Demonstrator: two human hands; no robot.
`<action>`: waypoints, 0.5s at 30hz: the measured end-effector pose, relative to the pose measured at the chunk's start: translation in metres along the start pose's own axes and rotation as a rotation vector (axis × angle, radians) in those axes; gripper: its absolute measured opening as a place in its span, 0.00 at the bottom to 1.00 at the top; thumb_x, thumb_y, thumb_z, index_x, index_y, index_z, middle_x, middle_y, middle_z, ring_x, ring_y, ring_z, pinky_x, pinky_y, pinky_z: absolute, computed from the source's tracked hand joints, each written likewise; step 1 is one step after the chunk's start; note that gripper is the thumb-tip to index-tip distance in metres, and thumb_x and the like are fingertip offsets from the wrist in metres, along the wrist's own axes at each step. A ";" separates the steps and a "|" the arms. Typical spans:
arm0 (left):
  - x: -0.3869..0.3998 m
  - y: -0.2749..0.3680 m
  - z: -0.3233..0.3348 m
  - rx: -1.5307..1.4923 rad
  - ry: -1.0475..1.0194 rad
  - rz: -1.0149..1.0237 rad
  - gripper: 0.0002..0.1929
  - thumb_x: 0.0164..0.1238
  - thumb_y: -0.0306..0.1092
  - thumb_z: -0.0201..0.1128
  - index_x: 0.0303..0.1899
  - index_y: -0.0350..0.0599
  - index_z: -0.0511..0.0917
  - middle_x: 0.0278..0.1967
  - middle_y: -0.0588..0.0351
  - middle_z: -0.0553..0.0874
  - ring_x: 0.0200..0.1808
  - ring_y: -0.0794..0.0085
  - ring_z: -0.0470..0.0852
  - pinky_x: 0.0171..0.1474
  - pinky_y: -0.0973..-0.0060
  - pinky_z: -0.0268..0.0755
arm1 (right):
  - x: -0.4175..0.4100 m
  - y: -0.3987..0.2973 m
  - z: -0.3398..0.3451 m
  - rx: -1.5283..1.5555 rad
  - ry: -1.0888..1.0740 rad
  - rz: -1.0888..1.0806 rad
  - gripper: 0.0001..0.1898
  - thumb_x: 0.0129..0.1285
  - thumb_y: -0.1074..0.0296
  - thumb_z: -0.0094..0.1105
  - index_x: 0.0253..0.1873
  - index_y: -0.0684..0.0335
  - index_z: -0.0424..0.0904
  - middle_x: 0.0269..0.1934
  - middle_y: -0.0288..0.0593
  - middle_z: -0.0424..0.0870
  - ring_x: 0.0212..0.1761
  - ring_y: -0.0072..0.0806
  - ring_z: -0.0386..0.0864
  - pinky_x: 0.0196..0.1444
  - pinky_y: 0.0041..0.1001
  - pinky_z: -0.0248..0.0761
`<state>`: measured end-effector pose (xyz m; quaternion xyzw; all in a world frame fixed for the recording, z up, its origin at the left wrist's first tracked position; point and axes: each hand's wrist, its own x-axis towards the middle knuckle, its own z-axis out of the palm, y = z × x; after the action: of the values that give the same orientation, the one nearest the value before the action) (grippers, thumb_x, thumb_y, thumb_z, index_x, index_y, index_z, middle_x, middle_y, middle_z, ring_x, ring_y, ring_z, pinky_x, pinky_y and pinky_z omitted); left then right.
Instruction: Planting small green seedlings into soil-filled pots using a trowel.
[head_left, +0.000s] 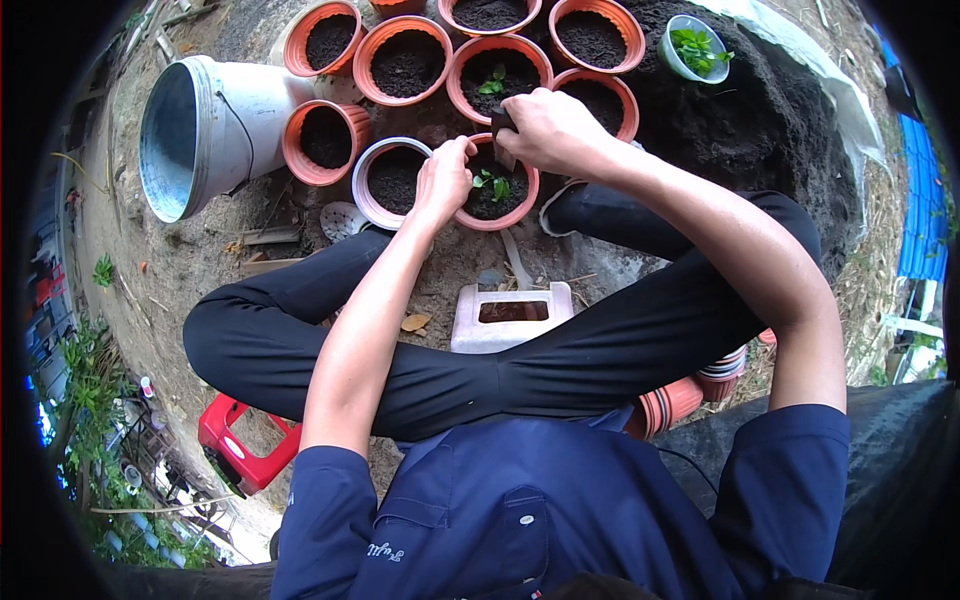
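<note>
A terracotta-coloured plastic pot (491, 225) of dark soil stands before me, with a small green seedling (500, 189) in it. My left hand (446, 180) is at the pot's left rim, fingers curled over the edge; its fingertips are partly hidden. In my right hand (555, 129) is the dark handle of a small trowel (505, 157), whose blade points down into the soil behind the seedling. Just beyond is another pot (459, 97) holding a seedling (493, 80). A white-rimmed pot (362, 180) of soil stands beside my left hand.
Several soil-filled pots (409, 96) crowd the far side. A white bucket (247, 112) lies tipped at left. A pale bowl of green cuttings (694, 49) rests on the soil heap (705, 127). A plastic stool (514, 337) is between my legs; a red stool (262, 461) stands left.
</note>
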<state>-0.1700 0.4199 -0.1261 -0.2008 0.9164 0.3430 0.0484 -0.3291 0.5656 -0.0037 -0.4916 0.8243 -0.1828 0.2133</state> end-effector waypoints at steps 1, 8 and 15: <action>-0.002 0.001 -0.005 0.102 0.036 0.023 0.18 0.58 0.18 0.64 0.51 0.42 0.80 0.44 0.44 0.86 0.48 0.46 0.88 0.51 0.54 0.80 | 0.000 0.000 -0.005 0.011 0.022 -0.003 0.16 0.63 0.59 0.61 0.38 0.70 0.84 0.31 0.61 0.87 0.37 0.55 0.88 0.45 0.47 0.82; -0.018 0.004 -0.015 0.546 -0.094 0.082 0.16 0.46 0.39 0.82 0.40 0.54 0.91 0.68 0.48 0.73 0.72 0.54 0.68 0.66 0.57 0.66 | -0.011 -0.010 -0.020 0.025 0.034 -0.003 0.17 0.61 0.59 0.61 0.31 0.70 0.86 0.28 0.60 0.87 0.35 0.53 0.89 0.45 0.45 0.84; -0.026 -0.031 0.002 0.507 -0.061 0.104 0.15 0.51 0.43 0.82 0.41 0.51 0.93 0.82 0.38 0.59 0.84 0.44 0.51 0.80 0.42 0.49 | -0.010 -0.016 -0.013 -0.003 -0.006 0.006 0.17 0.61 0.60 0.61 0.34 0.72 0.86 0.28 0.63 0.87 0.35 0.55 0.89 0.45 0.45 0.84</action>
<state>-0.1342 0.4087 -0.1403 -0.1245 0.9802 0.1104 0.1072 -0.3202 0.5682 0.0175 -0.4901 0.8254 -0.1792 0.2156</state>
